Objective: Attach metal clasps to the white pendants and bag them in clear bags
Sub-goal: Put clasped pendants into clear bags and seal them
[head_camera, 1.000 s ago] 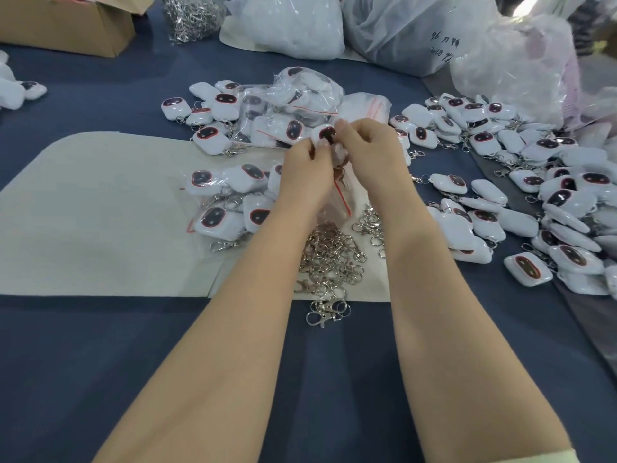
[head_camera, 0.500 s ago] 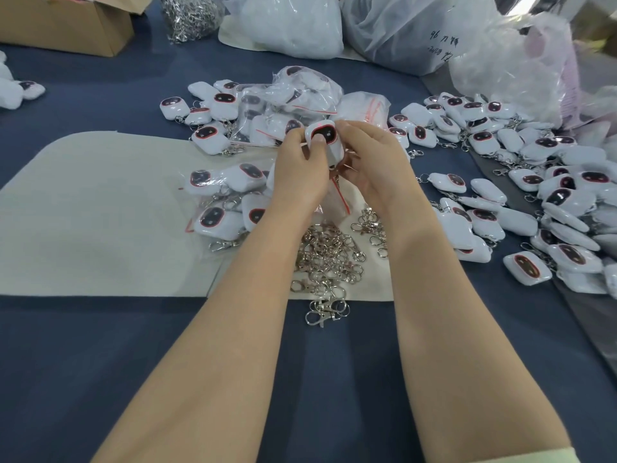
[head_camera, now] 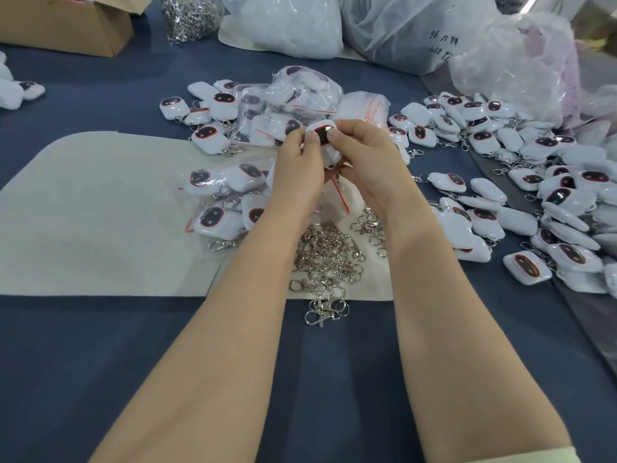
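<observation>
My left hand (head_camera: 298,168) and my right hand (head_camera: 367,162) meet above the table and both pinch one white pendant (head_camera: 321,132) with a dark red-rimmed face. A clear bag with a red strip (head_camera: 339,195) hangs below the pendant between my hands. Whether the pendant sits inside the bag I cannot tell. A pile of loose metal clasps (head_camera: 329,252) lies on the beige mat (head_camera: 100,212) just under my wrists. Bagged pendants (head_camera: 220,198) lie to the left, and a heap of unbagged pendants (head_camera: 521,182) spreads to the right.
A cardboard box (head_camera: 66,25) stands at the far left, a mound of clasps (head_camera: 190,15) beside it. Large plastic sacks (head_camera: 410,28) line the back, crinkled plastic (head_camera: 521,65) at the right. A stack of filled and empty clear bags (head_camera: 300,95) lies beyond my hands.
The pendant has turned in my fingers so its dark face points up at me, and both hands have shifted slightly toward me. The bag still hangs below.
</observation>
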